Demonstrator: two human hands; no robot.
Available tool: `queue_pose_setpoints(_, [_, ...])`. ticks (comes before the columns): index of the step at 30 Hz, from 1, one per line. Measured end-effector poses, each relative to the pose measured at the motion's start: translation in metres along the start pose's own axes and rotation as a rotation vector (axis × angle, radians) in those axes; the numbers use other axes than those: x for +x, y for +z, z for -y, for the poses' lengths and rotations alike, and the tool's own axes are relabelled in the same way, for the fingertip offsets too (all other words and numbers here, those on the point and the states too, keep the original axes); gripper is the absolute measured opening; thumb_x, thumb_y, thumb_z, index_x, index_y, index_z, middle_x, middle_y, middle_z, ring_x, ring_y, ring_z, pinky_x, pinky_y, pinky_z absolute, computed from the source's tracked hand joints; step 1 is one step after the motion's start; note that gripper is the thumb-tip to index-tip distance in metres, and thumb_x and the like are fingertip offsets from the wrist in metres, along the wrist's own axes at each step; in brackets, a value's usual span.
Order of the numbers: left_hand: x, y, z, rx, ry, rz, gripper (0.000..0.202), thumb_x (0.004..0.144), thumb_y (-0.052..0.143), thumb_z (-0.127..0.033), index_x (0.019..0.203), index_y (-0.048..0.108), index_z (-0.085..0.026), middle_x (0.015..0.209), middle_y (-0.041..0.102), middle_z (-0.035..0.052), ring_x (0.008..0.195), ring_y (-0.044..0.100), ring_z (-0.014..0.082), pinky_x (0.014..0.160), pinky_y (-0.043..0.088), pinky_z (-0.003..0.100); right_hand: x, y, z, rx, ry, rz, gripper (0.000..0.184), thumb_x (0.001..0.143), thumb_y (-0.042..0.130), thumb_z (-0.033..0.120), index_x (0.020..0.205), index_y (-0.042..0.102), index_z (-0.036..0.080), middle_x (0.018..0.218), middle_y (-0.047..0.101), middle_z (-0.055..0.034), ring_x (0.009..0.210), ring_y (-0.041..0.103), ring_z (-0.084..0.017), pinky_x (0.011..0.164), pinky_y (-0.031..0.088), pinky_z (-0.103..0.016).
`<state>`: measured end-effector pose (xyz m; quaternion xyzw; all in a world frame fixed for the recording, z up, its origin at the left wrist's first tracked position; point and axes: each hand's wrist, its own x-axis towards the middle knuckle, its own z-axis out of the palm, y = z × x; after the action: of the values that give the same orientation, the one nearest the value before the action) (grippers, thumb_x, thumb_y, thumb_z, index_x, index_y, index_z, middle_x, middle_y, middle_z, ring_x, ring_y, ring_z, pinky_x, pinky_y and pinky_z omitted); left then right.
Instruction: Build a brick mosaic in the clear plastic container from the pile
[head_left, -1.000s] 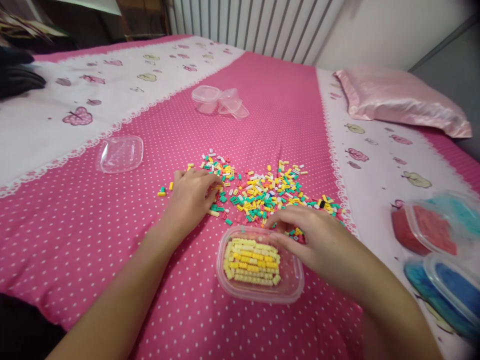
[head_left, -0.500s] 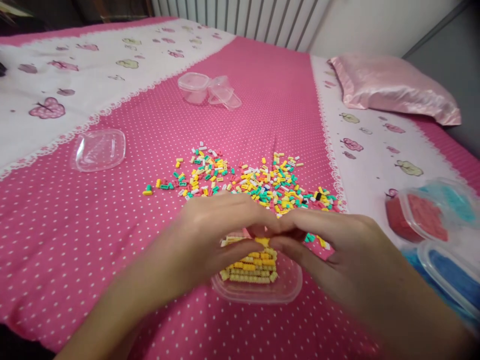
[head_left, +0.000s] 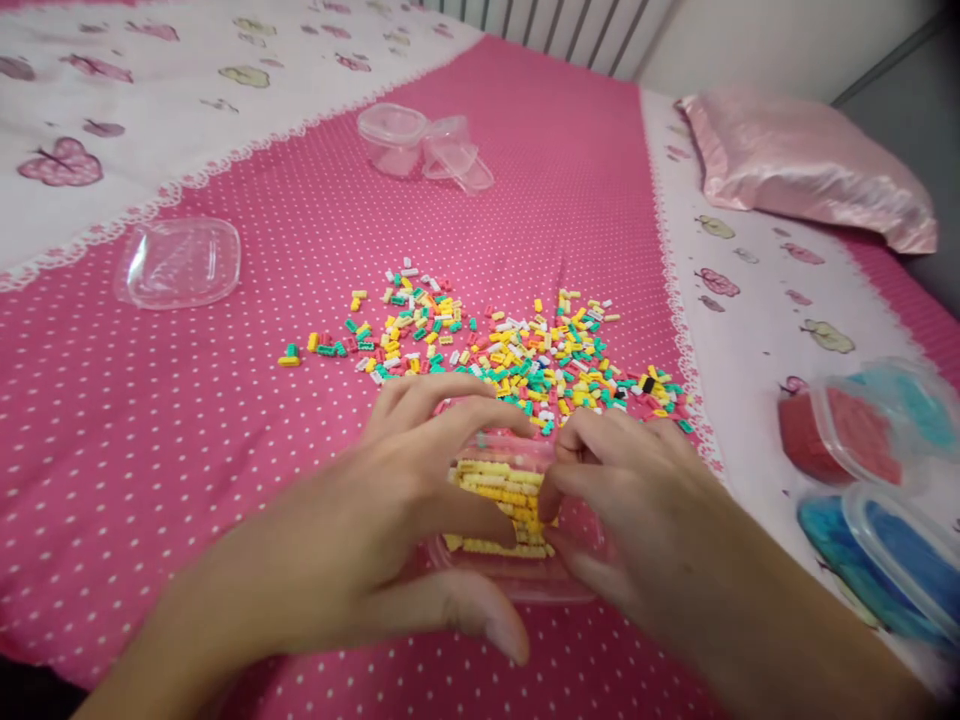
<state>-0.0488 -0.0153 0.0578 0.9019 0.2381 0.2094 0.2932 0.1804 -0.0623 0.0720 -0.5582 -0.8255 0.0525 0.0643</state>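
Low in front of me, a build of small yellow and cream toy bricks (head_left: 491, 490) lies in rows on a clear plastic container or lid (head_left: 517, 592). My left hand (head_left: 427, 490) is spread over its left side, fingers curved and apart, thumb stretched out near the front rim. At the right edge of the build, my right hand (head_left: 600, 490) is closed in a pinch on a small yellow brick, which its fingertips partly hide. Just beyond both hands lies a scattered heap of loose toy bricks (head_left: 525, 370) in yellow, green, white and pink.
A clear lid (head_left: 184, 262) lies at the left. Further back stand clear tubs (head_left: 394, 140). To the right are a tub of red material (head_left: 840, 435) and a tub of blue material (head_left: 900, 555). A pink pillow (head_left: 810, 160) rests on the dotted bedspread (head_left: 315, 230) at the back right.
My hands, whose fingertips met above the build, have come apart. The left has opened and spread out; the right has moved down to the build's right edge. The view has tilted slightly.
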Motion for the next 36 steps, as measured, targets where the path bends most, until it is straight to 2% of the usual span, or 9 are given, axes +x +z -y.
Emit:
queue_pose_setpoints(2, [0.001, 0.005, 0.001, -0.031, -0.031, -0.005, 0.07, 0.08, 0.068, -0.069, 0.14, 0.054, -0.036, 0.143, 0.053, 0.0061, 0.134, 0.041, 0.0318, 0.111, 0.044, 0.046, 0.002, 0.004, 0.002, -0.097, -0.049, -0.013, 0.015, 0.066, 0.075, 0.013, 0.075, 0.07, 0.025, 0.083, 0.065, -0.0042, 0.08, 0.058, -0.026, 0.068, 0.035, -0.039])
queue_pose_setpoints(4, [0.002, 0.011, 0.003, -0.038, -0.05, -0.01, 0.077, 0.079, 0.068, -0.071, 0.144, 0.051, -0.034, 0.145, 0.053, 0.0088, 0.136, 0.041, 0.0339, 0.112, 0.043, 0.05, 0.003, 0.008, 0.005, -0.174, -0.061, -0.017, 0.01, 0.071, 0.075, 0.017, 0.074, 0.07, 0.026, 0.083, 0.063, -0.0046, 0.082, 0.055, -0.025, 0.07, 0.032, -0.039])
queue_pose_setpoints(6, [0.001, 0.015, 0.005, -0.021, -0.063, -0.004, 0.071, 0.079, 0.067, -0.071, 0.139, 0.057, -0.034, 0.148, 0.051, 0.009, 0.137, 0.039, 0.0361, 0.112, 0.041, 0.055, 0.004, 0.012, 0.008, -0.236, -0.033, -0.067, 0.01, 0.073, 0.073, 0.018, 0.07, 0.068, 0.026, 0.08, 0.06, -0.0046, 0.081, 0.052, -0.024, 0.072, 0.031, -0.041])
queue_pose_setpoints(9, [0.0, 0.017, 0.008, 0.005, -0.064, 0.012, 0.054, 0.079, 0.068, -0.07, 0.122, 0.07, -0.037, 0.15, 0.049, 0.0048, 0.138, 0.037, 0.0373, 0.112, 0.039, 0.057, 0.003, 0.015, 0.012, -0.311, 0.007, -0.158, 0.02, 0.071, 0.073, 0.016, 0.058, 0.061, 0.026, 0.073, 0.056, -0.0042, 0.079, 0.048, -0.023, 0.072, 0.029, -0.042])
queue_pose_setpoints(12, [0.001, 0.016, 0.009, 0.038, -0.026, 0.028, 0.044, 0.079, 0.07, -0.067, 0.112, 0.074, -0.04, 0.148, 0.05, 0.001, 0.136, 0.037, 0.0364, 0.112, 0.037, 0.056, 0.003, 0.013, 0.014, -0.334, -0.036, -0.12, 0.016, 0.074, 0.071, 0.017, 0.063, 0.063, 0.026, 0.077, 0.059, -0.0048, 0.081, 0.049, -0.023, 0.072, 0.03, -0.041])
queue_pose_setpoints(16, [0.004, 0.013, 0.008, 0.08, 0.033, 0.064, 0.039, 0.084, 0.068, -0.063, 0.115, 0.074, -0.041, 0.15, 0.047, 0.0003, 0.135, 0.037, 0.0364, 0.112, 0.033, 0.056, 0.003, 0.011, 0.014, -0.279, -0.056, -0.071, 0.014, 0.078, 0.069, 0.016, 0.068, 0.066, 0.025, 0.081, 0.06, -0.0058, 0.084, 0.051, -0.024, 0.073, 0.032, -0.041])
queue_pose_setpoints(21, [0.004, 0.014, 0.008, 0.065, 0.015, 0.038, 0.041, 0.081, 0.071, -0.064, 0.112, 0.075, -0.037, 0.148, 0.05, 0.0008, 0.134, 0.039, 0.0351, 0.113, 0.034, 0.053, 0.004, 0.014, 0.012, -0.256, -0.041, -0.074, 0.012, 0.079, 0.069, 0.019, 0.07, 0.069, 0.026, 0.08, 0.06, -0.0051, 0.085, 0.052, -0.024, 0.075, 0.033, -0.042])
queue_pose_setpoints(28, [0.003, 0.015, 0.008, 0.056, -0.002, 0.029, 0.04, 0.081, 0.07, -0.064, 0.112, 0.075, -0.039, 0.146, 0.051, -0.0003, 0.134, 0.038, 0.0335, 0.113, 0.034, 0.051, 0.003, 0.012, 0.009, -0.282, -0.081, -0.068, 0.009, 0.08, 0.069, 0.023, 0.072, 0.07, 0.027, 0.082, 0.062, -0.0066, 0.085, 0.052, -0.025, 0.076, 0.035, -0.043])
queue_pose_setpoints(36, [0.006, 0.014, 0.009, 0.066, 0.049, 0.052, 0.034, 0.085, 0.068, -0.061, 0.111, 0.075, -0.04, 0.145, 0.051, 0.0009, 0.132, 0.038, 0.0332, 0.111, 0.032, 0.05, 0.007, 0.011, 0.013, -0.268, -0.053, -0.043, 0.012, 0.078, 0.067, 0.016, 0.071, 0.069, 0.026, 0.081, 0.06, -0.005, 0.086, 0.052, -0.024, 0.08, 0.034, -0.045])
